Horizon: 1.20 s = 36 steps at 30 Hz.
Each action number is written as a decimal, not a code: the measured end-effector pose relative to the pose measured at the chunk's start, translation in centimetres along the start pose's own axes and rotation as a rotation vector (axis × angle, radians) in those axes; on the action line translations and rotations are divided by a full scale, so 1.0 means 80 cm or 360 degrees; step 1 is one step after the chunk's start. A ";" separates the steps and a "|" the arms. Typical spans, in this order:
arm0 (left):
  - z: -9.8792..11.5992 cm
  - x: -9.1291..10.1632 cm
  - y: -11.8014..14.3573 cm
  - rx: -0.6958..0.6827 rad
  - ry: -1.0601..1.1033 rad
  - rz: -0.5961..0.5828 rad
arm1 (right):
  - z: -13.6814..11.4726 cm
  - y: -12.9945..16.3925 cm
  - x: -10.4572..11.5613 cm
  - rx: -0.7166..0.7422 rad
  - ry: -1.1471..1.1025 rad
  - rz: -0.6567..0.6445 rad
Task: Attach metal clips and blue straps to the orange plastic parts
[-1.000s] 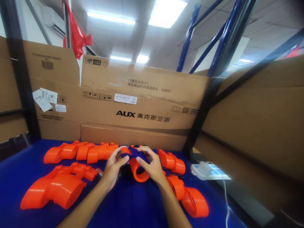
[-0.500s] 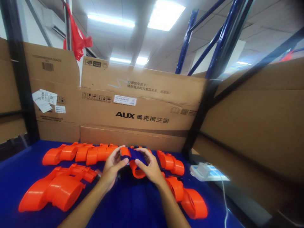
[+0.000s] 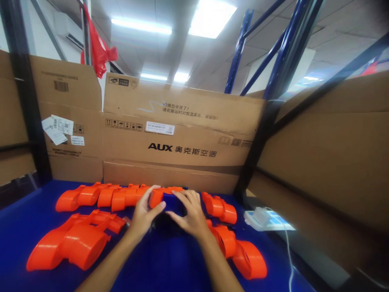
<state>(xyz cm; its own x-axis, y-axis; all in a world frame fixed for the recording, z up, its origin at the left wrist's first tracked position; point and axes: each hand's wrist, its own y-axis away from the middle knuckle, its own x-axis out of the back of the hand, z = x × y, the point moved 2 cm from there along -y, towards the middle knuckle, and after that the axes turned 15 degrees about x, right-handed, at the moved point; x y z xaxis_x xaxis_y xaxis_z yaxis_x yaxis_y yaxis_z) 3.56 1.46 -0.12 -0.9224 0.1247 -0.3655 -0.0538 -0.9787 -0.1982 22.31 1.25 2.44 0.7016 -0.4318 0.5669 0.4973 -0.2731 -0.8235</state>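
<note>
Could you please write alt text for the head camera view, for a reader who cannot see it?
Two bare hands, left hand and right hand, hold an orange plastic part between them above a blue table. More orange parts lie in rows on both sides, and cardboard boxes stand behind.

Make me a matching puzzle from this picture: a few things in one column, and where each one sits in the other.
Things:
1. orange part in both hands
2. white box with cord
3. red bag
4. paper labels

Places:
A. stuck on the left cardboard box
B. hanging up high, upper left
C. at the middle of the blue table
D. at the table's right edge

Pairs: 1-C, 2-D, 3-B, 4-A
</note>
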 end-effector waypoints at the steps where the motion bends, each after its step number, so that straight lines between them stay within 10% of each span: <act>1: 0.000 0.001 0.000 -0.0030 -0.0022 0.0041 | -0.001 0.001 -0.001 0.0021 0.0038 0.0002; 26: -0.006 0.007 -0.004 -0.0076 -0.0043 0.0228 | -0.003 0.004 -0.009 0.0034 0.0031 0.0039; 36: -0.012 0.000 0.011 0.0164 0.0197 -0.0283 | 0.005 0.001 -0.010 -0.0580 -0.0897 0.0401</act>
<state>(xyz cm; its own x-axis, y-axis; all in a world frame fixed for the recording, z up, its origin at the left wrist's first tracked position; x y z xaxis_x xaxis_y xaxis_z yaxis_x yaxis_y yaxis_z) 3.85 0.78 -1.19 -0.8415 0.3094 -0.4429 -0.2556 -0.9502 -0.1781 22.02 1.92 1.91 0.9784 -0.0363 0.2034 0.1527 -0.5356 -0.8305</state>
